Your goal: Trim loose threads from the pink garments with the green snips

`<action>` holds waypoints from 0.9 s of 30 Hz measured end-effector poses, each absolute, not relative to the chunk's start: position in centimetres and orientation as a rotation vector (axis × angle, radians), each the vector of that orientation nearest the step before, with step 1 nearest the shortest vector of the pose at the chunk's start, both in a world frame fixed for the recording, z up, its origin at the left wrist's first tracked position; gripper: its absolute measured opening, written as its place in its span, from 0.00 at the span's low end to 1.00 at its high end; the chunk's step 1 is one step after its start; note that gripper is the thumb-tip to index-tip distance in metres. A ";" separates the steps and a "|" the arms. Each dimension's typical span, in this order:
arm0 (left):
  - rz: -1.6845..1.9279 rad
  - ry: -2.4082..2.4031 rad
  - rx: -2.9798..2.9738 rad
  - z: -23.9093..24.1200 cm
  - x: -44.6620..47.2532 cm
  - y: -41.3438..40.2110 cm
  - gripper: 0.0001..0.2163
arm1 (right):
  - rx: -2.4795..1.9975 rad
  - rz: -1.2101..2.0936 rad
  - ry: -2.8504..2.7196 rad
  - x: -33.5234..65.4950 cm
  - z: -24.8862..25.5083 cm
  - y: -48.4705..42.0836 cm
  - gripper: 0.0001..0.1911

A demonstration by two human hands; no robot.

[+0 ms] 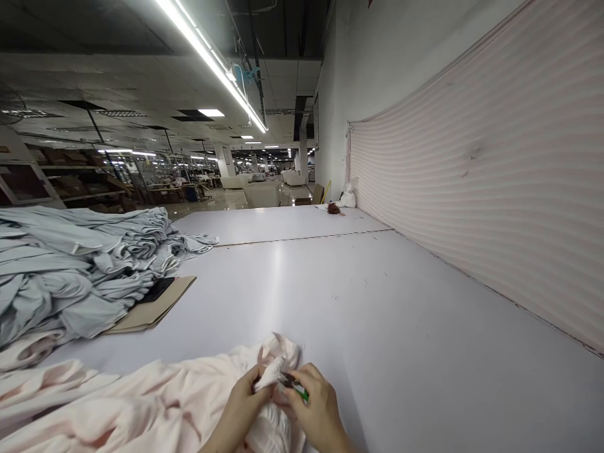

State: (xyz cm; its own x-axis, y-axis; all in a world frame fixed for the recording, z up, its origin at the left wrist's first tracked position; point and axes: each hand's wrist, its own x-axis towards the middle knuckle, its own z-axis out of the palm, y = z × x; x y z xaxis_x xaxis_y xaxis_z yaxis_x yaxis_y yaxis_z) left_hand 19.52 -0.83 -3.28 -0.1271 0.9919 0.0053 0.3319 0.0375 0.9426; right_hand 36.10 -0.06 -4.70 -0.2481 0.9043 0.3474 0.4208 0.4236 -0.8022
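Soft matt pink cloth (155, 402) lies on a smooth, faintly glossy white table (377, 302) beside matt brown cardboard (155, 308).

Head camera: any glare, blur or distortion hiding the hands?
Head view: ceiling light strip leaves a glare streak on the table, clear of the hands; wide-angle distortion stretches the striped wall fabric; left hand gripping the pink cloth and right hand holding a green tool look sharp, evenly lit.

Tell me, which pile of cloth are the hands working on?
The pale pink cloth in the foreground: the left hand and right hand both grip it. The grey-blue pile lies apart to the left, on cardboard, untouched.
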 end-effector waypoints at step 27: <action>1.170 1.504 1.320 -3.8 19.4 -1.0 0.07 | -1.188 0.714 -1.860 35.2 -4.8 -0.6 0.13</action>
State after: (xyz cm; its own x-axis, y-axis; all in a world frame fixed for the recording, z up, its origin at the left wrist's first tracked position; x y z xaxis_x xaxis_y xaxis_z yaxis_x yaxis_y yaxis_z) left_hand 19.37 -1.01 -3.84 -0.1350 0.9908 0.0070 0.2501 0.0272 0.9678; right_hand 35.21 -0.57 -4.83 -0.2397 0.9156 0.3228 0.4646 0.4001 -0.7900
